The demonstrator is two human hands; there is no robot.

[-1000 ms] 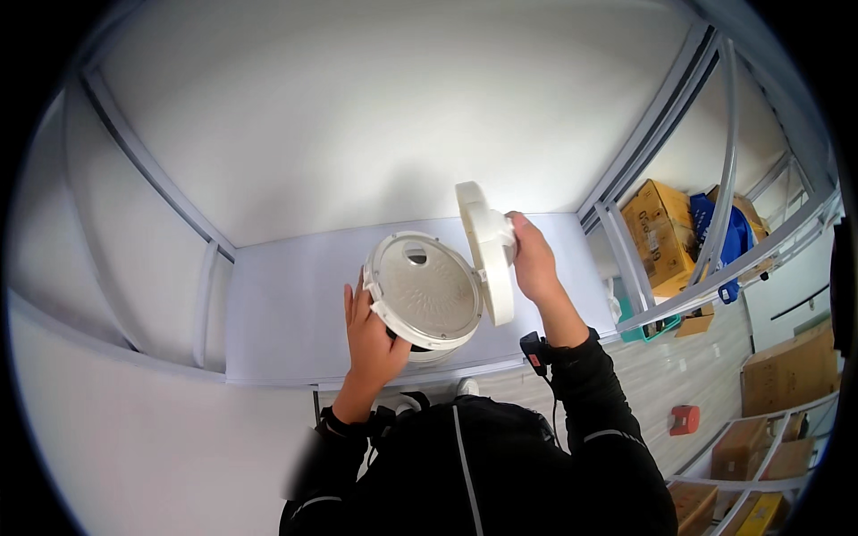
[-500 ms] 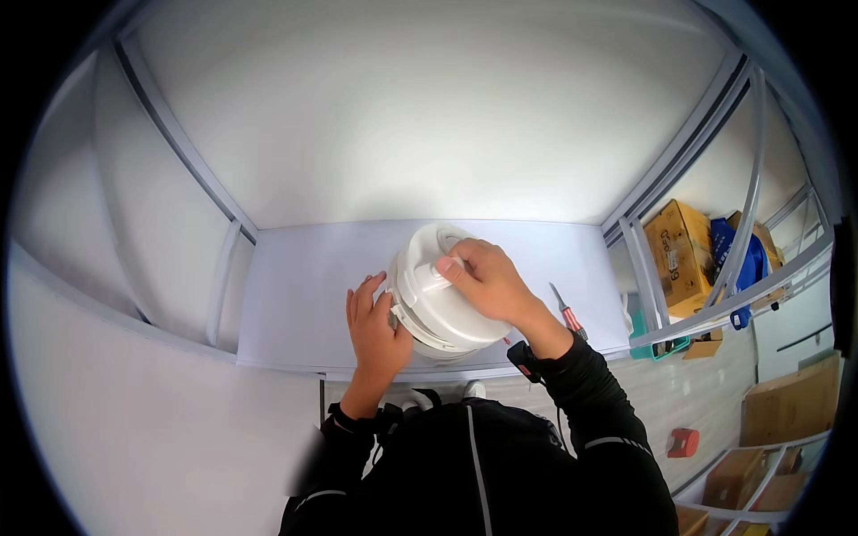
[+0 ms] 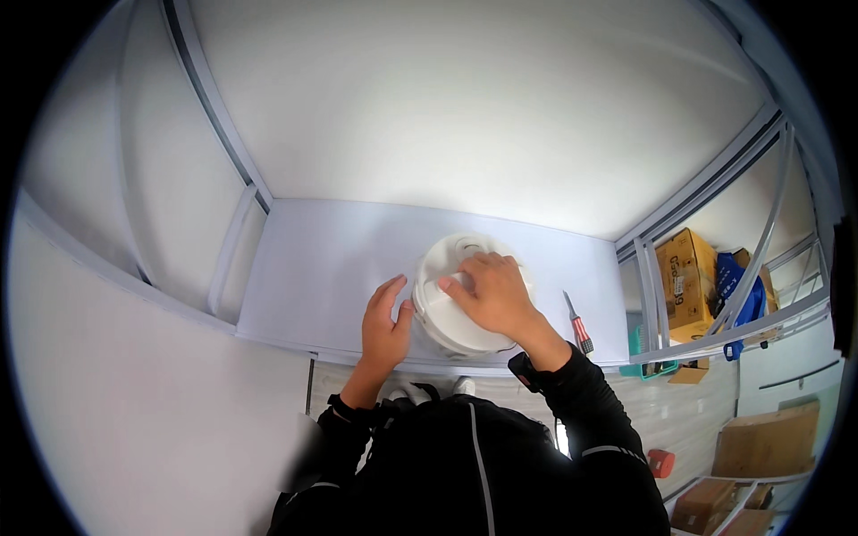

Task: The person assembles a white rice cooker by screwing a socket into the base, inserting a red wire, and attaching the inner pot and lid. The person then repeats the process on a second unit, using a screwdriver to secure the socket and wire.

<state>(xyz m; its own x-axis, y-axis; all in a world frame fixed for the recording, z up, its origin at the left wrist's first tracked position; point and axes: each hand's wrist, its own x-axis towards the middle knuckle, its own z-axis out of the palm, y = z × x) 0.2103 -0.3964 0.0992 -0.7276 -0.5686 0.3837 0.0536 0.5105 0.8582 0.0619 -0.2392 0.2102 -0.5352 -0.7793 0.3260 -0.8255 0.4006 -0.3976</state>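
A round white appliance with a hinged lid (image 3: 458, 332) stands near the front edge of a white table (image 3: 313, 268). Its lid is down. My right hand (image 3: 493, 293) lies flat on top of the lid, fingers spread over it. My left hand (image 3: 384, 326) rests against the appliance's left side with the palm on the table. Neither hand grips anything.
A screwdriver with a red handle (image 3: 577, 323) lies on the table just right of the appliance. White partition walls enclose the table at the back and left. Metal shelving (image 3: 715, 295) with cardboard boxes (image 3: 681, 277) and a blue bag stands to the right. More boxes sit on the floor.
One second ago the lid stood upright, held by my right hand. It has since swung down onto the appliance, and my right hand now presses on top of it.
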